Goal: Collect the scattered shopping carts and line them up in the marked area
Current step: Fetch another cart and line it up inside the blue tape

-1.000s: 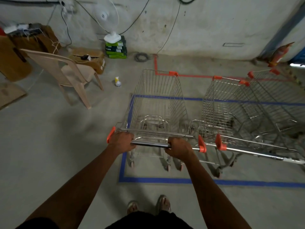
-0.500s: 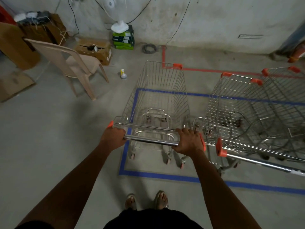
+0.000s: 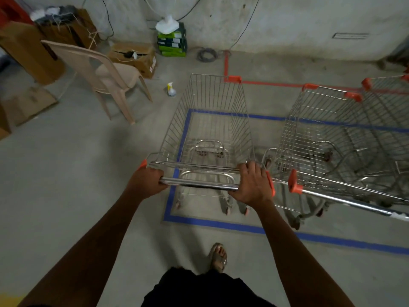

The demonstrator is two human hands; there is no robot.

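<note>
Both grips, left hand (image 3: 146, 181) and right hand (image 3: 252, 185), clench the steel handlebar (image 3: 199, 183) of the wire shopping cart (image 3: 212, 120), whose long axis runs straight ahead, inside the blue-taped floor rectangle (image 3: 212, 223), left of the parked orange-cornered wire cart (image 3: 318, 127).

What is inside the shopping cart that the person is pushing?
Nothing shows in the cart's wire basket: through it you see only its own frame and wheels, the grey floor and the blue tape line. Both hands grip its handle bar.
</note>
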